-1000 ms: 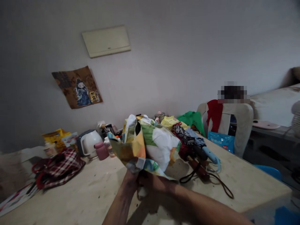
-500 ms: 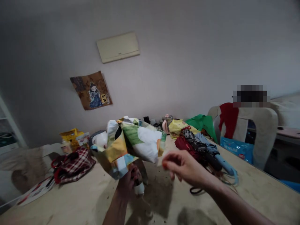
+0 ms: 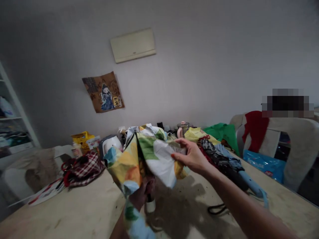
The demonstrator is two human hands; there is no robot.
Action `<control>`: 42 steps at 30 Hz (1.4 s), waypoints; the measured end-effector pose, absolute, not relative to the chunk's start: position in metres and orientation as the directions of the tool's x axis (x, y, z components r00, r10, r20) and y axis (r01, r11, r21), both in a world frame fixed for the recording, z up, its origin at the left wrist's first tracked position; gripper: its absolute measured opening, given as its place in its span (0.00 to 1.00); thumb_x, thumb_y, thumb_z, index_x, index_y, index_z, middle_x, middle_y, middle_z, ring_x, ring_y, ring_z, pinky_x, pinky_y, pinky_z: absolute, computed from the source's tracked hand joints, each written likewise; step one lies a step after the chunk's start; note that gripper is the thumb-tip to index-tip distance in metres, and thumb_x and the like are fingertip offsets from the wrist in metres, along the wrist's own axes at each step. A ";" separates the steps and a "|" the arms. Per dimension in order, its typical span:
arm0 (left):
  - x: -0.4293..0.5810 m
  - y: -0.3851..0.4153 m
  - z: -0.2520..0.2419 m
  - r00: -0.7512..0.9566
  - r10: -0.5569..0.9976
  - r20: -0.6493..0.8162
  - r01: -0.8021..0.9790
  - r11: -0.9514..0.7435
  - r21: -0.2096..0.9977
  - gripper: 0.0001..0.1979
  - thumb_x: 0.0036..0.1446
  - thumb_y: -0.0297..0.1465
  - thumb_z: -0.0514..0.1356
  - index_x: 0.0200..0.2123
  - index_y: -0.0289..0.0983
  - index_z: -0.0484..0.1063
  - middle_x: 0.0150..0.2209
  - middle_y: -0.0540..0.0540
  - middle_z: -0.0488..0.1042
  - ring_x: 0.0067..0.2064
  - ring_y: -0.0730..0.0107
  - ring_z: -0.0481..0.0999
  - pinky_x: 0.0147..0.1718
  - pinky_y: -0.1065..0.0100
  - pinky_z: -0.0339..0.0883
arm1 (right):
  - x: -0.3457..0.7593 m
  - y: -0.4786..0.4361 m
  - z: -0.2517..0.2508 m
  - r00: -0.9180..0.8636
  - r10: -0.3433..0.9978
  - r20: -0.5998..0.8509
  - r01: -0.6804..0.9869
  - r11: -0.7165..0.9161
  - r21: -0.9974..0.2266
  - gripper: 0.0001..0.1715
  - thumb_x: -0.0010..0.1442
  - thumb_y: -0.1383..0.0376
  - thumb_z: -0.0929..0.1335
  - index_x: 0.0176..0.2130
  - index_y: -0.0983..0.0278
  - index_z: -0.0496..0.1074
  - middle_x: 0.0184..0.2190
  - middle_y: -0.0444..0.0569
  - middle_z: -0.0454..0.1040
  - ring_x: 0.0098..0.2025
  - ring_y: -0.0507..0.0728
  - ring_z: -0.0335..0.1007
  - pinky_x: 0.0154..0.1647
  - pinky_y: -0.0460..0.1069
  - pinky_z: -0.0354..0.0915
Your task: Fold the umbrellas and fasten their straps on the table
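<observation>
A partly folded umbrella [image 3: 129, 166] with a yellow, green, white and blue pattern hangs in loose folds above the table. My left hand [image 3: 146, 191] is wrapped round its shaft beneath the cloth, and a white handle end [image 3: 150, 205] sticks out below the fist. On the right side of the cloth, my right hand [image 3: 188, 156] pinches a fold between thumb and fingers. One strip of the cloth drapes over my left forearm.
On the table [image 3: 74, 212], folded umbrellas [image 3: 224, 162] lie at the right and a plaid bag [image 3: 87, 169] at the left. Behind stand a pink-handled pot [image 3: 183, 126], a yellow bag [image 3: 196, 134] and a green bag [image 3: 221, 134]. A chair [image 3: 301, 142] is at the right.
My right hand has moved onto the cloth and taken hold of a fold. The cloth has spread, with a strip now hanging over my left forearm. The view has shifted slightly.
</observation>
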State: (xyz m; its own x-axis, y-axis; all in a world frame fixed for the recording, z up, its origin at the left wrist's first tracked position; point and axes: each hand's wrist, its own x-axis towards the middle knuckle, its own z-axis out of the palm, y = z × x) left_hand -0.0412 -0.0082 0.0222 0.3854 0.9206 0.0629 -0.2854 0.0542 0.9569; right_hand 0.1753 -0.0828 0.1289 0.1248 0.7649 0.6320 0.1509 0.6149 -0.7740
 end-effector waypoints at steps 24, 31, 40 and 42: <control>-0.060 -0.006 0.044 0.591 0.804 0.057 -0.600 0.392 0.697 0.30 0.44 0.34 0.71 0.21 0.39 0.46 0.17 0.62 0.41 0.15 0.87 0.37 0.11 0.80 0.39 | 0.172 -0.052 0.086 -0.043 0.548 0.835 0.670 0.636 -0.382 0.35 0.47 0.70 0.72 0.53 0.64 0.59 0.53 0.57 0.61 0.55 0.63 0.58 0.54 0.61 0.64; -0.056 -0.009 0.040 0.606 0.794 0.054 -0.571 0.387 0.724 0.33 0.42 0.33 0.72 0.21 0.39 0.43 0.16 0.63 0.40 0.16 0.88 0.36 0.12 0.81 0.42 | 0.161 -0.056 0.081 -0.022 0.538 0.843 0.695 0.614 -0.373 0.24 0.55 0.71 0.68 0.51 0.63 0.63 0.50 0.56 0.63 0.49 0.60 0.64 0.44 0.54 0.71; -0.051 -0.014 0.038 0.683 0.726 0.076 -0.497 0.386 0.777 0.32 0.45 0.37 0.70 0.20 0.39 0.43 0.15 0.63 0.38 0.16 0.87 0.33 0.14 0.80 0.42 | 0.170 -0.051 0.077 -0.268 0.376 0.887 0.914 0.390 0.111 0.23 0.55 0.75 0.66 0.51 0.71 0.65 0.51 0.63 0.64 0.50 0.66 0.58 0.51 0.61 0.66; -0.052 -0.013 0.038 0.681 0.728 0.083 -0.511 0.390 0.766 0.32 0.46 0.36 0.70 0.20 0.39 0.43 0.15 0.63 0.38 0.16 0.87 0.33 0.13 0.80 0.40 | 0.170 -0.052 0.077 -0.254 0.361 0.897 0.896 0.436 0.078 0.24 0.53 0.73 0.68 0.51 0.70 0.65 0.51 0.62 0.64 0.50 0.66 0.58 0.53 0.61 0.65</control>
State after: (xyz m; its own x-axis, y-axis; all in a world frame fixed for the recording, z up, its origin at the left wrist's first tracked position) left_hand -0.0524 -0.0132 0.0377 0.6805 0.7280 0.0828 -0.5105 0.3901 0.7663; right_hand 0.1699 -0.0515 0.0769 -0.2544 0.3614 0.8970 0.8963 0.4364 0.0784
